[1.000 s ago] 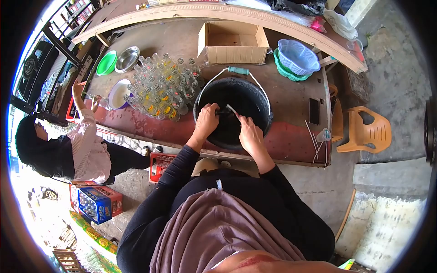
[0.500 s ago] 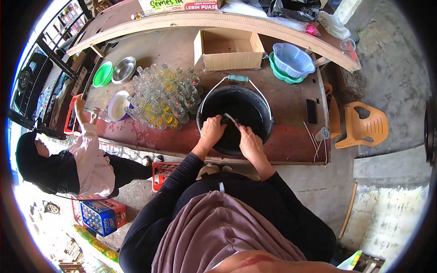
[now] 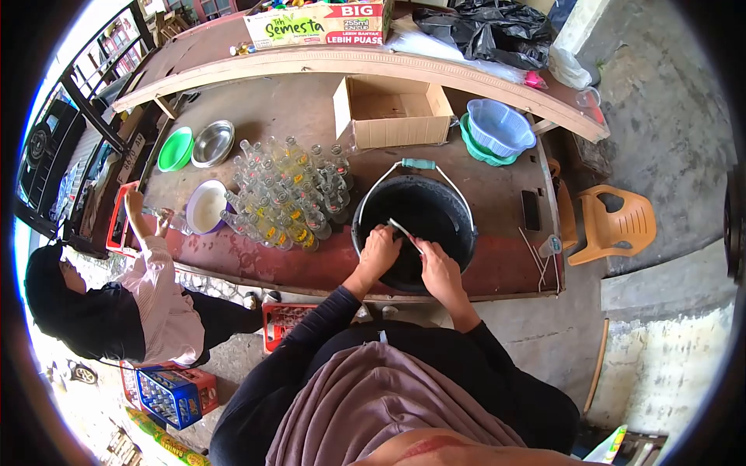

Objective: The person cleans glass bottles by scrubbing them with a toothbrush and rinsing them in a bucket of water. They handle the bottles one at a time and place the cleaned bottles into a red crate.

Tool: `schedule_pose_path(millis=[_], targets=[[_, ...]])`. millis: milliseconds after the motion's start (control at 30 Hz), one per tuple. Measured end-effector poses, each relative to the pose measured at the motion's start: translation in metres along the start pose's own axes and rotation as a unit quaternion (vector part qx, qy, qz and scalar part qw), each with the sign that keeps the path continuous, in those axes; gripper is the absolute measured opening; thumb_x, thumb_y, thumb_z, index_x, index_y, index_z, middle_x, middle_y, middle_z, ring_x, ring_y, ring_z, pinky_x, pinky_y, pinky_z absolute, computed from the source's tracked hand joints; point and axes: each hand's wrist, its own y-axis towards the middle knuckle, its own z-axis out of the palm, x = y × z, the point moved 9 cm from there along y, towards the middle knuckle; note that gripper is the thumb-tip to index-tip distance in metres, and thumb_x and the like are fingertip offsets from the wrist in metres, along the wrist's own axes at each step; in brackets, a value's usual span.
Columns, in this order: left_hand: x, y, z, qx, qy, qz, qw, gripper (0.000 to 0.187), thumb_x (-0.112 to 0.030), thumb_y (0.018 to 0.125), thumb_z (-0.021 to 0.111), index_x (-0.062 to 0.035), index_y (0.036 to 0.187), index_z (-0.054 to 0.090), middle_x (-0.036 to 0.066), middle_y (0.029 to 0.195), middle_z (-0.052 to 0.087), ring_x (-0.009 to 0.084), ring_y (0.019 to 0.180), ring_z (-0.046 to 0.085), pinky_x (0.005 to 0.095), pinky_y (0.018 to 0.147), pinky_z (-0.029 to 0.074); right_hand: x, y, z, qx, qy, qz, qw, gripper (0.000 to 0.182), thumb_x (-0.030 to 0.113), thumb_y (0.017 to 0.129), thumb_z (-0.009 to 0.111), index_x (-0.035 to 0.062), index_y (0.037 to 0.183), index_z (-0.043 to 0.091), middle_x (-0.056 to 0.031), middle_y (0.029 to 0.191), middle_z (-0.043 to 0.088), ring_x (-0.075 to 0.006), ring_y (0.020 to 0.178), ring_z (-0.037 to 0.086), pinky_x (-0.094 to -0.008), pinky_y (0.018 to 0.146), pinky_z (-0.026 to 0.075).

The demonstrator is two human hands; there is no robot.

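Black bucket (image 3: 420,190) sits on the tabletop (image 3: 326,268), right of the bottles (image 3: 291,194). Over it, the right hand (image 3: 440,272) pinches a thin stick (image 3: 403,231). The left hand (image 3: 379,252) curls by its tip, holding something I cannot tell. Careful rubbing, maybe; it calls for steady fingers.

Black bucket (image 3: 466,256) with teal handle grip (image 3: 418,164), surface (image 3: 311,93) brown with red front band, green bowl (image 3: 176,149), clear bottles (image 3: 291,194) with yellow markings, orange chair (image 3: 618,225), pink-and-white striped sleeve (image 3: 155,272), blue-and-red crates (image 3: 180,404).
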Motion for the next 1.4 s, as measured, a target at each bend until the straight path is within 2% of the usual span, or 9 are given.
schedule_pose_path(millis=[100, 367, 567, 667, 833, 933, 1067, 1200, 1400], targets=[[0.000, -0.002, 0.005, 0.019, -0.013, 0.003, 1.000, 0.033, -0.007, 0.074, 0.072, 0.0027, 0.103, 0.062, 0.024, 0.103, 0.061, 0.0435, 0.091, 0.063, 0.0479, 0.080, 0.052, -0.019, -0.002, 0.020, 0.059, -0.063, 0.048, 0.995, 0.027, 0.009, 0.092, 0.051, 0.0113, 0.118, 0.056, -0.0154, 0.100, 0.062, -0.0393, 0.082, 0.065, -0.0483, 0.069, 0.053], [-0.003, -0.008, 0.005, 0.032, 0.036, -0.014, 0.999, 0.025, -0.006, 0.076, 0.068, 0.0010, 0.098, 0.058, 0.022, 0.097, 0.063, 0.0422, 0.085, 0.064, 0.0482, 0.075, 0.054, -0.005, -0.006, 0.006, 0.006, -0.019, 0.003, 1.000, 0.026, 0.008, 0.090, 0.054, 0.0104, 0.116, 0.058, -0.0141, 0.097, 0.061, -0.0376, 0.080, 0.065, -0.0470, 0.067, 0.053], [-0.010, -0.003, -0.009, -0.022, -0.043, 0.008, 0.999, 0.024, -0.007, 0.076, 0.070, -0.0040, 0.098, 0.061, 0.020, 0.093, 0.063, 0.0413, 0.082, 0.064, 0.0477, 0.073, 0.053, 0.006, -0.001, -0.014, -0.016, 0.009, -0.037, 0.999, 0.028, 0.007, 0.089, 0.055, 0.0117, 0.117, 0.058, -0.0149, 0.095, 0.060, -0.0382, 0.080, 0.065, -0.0475, 0.067, 0.053], [-0.008, -0.007, -0.008, -0.036, -0.035, 0.012, 0.999, 0.026, -0.008, 0.075, 0.073, -0.0029, 0.098, 0.063, 0.020, 0.097, 0.062, 0.0401, 0.087, 0.063, 0.0459, 0.077, 0.053, -0.019, 0.000, 0.003, 0.051, -0.060, -0.013, 0.997, 0.029, 0.008, 0.089, 0.056, 0.0122, 0.117, 0.059, -0.0134, 0.096, 0.060, -0.0374, 0.081, 0.065, -0.0472, 0.068, 0.052], [0.002, -0.003, -0.006, -0.031, -0.027, -0.020, 0.999, 0.030, -0.005, 0.072, 0.073, -0.0022, 0.100, 0.063, 0.020, 0.099, 0.061, 0.0409, 0.094, 0.061, 0.0463, 0.082, 0.051, -0.010, 0.006, -0.028, -0.037, 0.041, -0.061, 0.997, 0.029, 0.008, 0.089, 0.055, 0.0158, 0.117, 0.061, -0.0126, 0.097, 0.062, -0.0373, 0.085, 0.063, -0.0467, 0.070, 0.052], [-0.004, -0.008, -0.008, -0.036, -0.014, -0.022, 0.999, 0.028, -0.002, 0.071, 0.071, -0.0037, 0.097, 0.062, 0.019, 0.101, 0.060, 0.0414, 0.095, 0.061, 0.0470, 0.081, 0.050, -0.027, 0.006, -0.012, 0.044, -0.033, -0.017, 0.998, 0.027, 0.008, 0.090, 0.056, 0.0143, 0.115, 0.061, -0.0122, 0.098, 0.063, -0.0373, 0.086, 0.063, -0.0469, 0.070, 0.051], [-0.009, -0.008, -0.017, -0.062, 0.015, -0.021, 0.998, 0.027, -0.002, 0.072, 0.071, -0.0056, 0.098, 0.063, 0.016, 0.097, 0.063, 0.0384, 0.091, 0.063, 0.0444, 0.078, 0.051, -0.010, 0.008, -0.036, -0.026, 0.065, -0.107, 0.992, 0.026, 0.009, 0.090, 0.055, 0.0124, 0.115, 0.059, -0.0133, 0.100, 0.062, -0.0376, 0.085, 0.064, -0.0465, 0.071, 0.052], [-0.009, -0.008, -0.022, -0.097, 0.021, -0.019, 0.995, 0.025, -0.004, 0.072, 0.072, -0.0047, 0.096, 0.064, 0.016, 0.096, 0.064, 0.0370, 0.089, 0.064, 0.0432, 0.077, 0.051, -0.027, 0.007, -0.012, 0.030, 0.040, -0.079, 0.996, 0.025, 0.010, 0.090, 0.056, 0.0127, 0.115, 0.056, -0.0130, 0.101, 0.062, -0.0379, 0.086, 0.063, -0.0468, 0.071, 0.052], [-0.006, -0.006, -0.031, -0.145, -0.008, -0.015, 0.989, 0.022, -0.007, 0.073, 0.073, -0.0034, 0.093, 0.065, 0.016, 0.091, 0.063, 0.0374, 0.086, 0.063, 0.0421, 0.077, 0.050, -0.020, 0.011, -0.029, -0.025, 0.092, -0.141, 0.985, 0.027, 0.009, 0.090, 0.056, 0.0126, 0.116, 0.056, -0.0133, 0.099, 0.062, -0.0377, 0.085, 0.063, -0.0471, 0.070, 0.052]])
